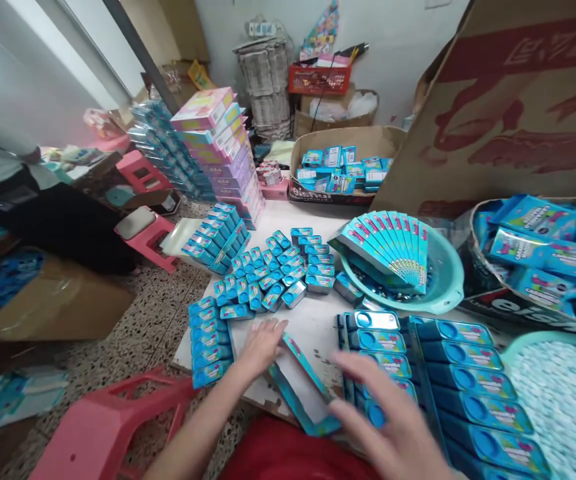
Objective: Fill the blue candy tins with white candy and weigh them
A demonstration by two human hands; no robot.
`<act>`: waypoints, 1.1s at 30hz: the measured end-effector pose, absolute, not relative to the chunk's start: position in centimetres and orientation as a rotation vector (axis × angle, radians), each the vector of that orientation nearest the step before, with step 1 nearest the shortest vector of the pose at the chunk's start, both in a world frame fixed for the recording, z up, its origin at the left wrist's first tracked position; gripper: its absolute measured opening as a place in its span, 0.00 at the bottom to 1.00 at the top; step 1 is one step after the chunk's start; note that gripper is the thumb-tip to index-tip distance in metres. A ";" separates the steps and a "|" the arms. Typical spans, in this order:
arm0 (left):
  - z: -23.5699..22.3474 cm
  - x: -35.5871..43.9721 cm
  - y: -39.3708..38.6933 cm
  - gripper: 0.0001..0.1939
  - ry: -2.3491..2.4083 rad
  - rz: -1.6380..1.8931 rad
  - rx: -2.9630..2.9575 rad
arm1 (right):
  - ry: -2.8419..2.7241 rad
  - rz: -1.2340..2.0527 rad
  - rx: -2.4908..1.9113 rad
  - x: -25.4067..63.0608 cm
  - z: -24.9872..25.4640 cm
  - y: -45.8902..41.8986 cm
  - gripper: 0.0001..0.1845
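Note:
An open blue cardboard display box with a pale inside lies tilted at the table's near edge. My left hand grips its far left end. My right hand, smeared by motion, is at the box's right side with thumb and fingers apart and nothing seen between them. Left of and beyond the box are many small blue tins, some in rows and some loose. To the right, more blue tins stand in a row, beside a longer row of blue tins.
A turquoise basin holds fanned printed blue cards. Another basin is full of pale small pieces. Cartons of blue packs stand behind and right. A pink stool is at left; a person stands beyond.

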State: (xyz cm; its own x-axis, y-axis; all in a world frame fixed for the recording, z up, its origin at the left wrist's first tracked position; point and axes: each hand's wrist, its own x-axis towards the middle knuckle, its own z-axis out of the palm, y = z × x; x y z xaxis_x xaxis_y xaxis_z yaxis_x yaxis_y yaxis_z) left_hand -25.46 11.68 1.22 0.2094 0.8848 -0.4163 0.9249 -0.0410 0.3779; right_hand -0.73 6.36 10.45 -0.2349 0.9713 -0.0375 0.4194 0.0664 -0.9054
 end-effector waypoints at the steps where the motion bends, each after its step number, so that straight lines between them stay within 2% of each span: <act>1: 0.9 -25.2 12.1 0.26 1.656 -0.067 1.963 | -1.720 1.308 -1.351 -2.1 9.5 4.8 0.21; 4: 1.4 -26.0 13.8 0.19 1.720 0.022 2.005 | -1.630 1.678 -1.375 -4.7 5.9 2.3 0.24; 7: 2.0 -26.5 16.3 0.17 1.801 0.091 2.052 | -1.613 1.667 -1.554 -5.7 2.7 1.7 0.26; 9: 1.8 -25.2 18.8 0.24 1.726 0.166 2.195 | -1.673 1.546 -1.713 -6.4 1.2 1.5 0.28; 11: 1.2 -22.7 22.0 0.37 1.584 0.190 2.365 | -1.724 1.468 -1.836 -7.3 0.0 1.0 0.31; 14: -0.1 -18.5 26.7 0.55 1.391 0.014 2.537 | -1.778 1.412 -1.911 -8.6 -2.4 -0.2 0.32; 16: -1.3 -16.7 28.7 0.59 1.313 -0.170 2.579 | -1.796 1.294 -2.005 -8.8 -4.4 -1.2 0.32; 19: -3.2 -15.8 29.1 0.57 1.293 -0.324 2.635 | -1.821 0.939 -2.154 -8.4 -7.5 -3.1 0.30; 22: -4.1 -16.3 27.6 0.53 1.265 -0.333 2.737 | -1.893 0.568 -2.162 -7.9 -9.8 -4.5 0.28; 26: -3.8 -16.2 27.4 0.52 1.223 -0.331 2.784 | -1.976 0.270 -2.240 -8.3 -10.6 -4.4 0.27; 30: -2.7 -14.7 29.4 0.54 1.246 -0.377 2.712 | -2.024 0.249 -2.386 -9.2 -9.0 -2.4 0.30; 33: -1.5 -14.2 29.8 0.48 1.274 -0.357 2.687 | -2.013 0.466 -2.517 -9.6 -7.6 -0.9 0.25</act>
State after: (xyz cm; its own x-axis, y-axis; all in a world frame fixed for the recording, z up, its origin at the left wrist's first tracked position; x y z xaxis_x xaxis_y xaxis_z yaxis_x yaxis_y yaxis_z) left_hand -14.23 29.77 -1.46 0.6116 0.7419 -0.2749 0.7767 -0.6291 0.0303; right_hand -9.61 -0.94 -7.61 0.1973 0.9361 -0.2913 0.9689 -0.2315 -0.0876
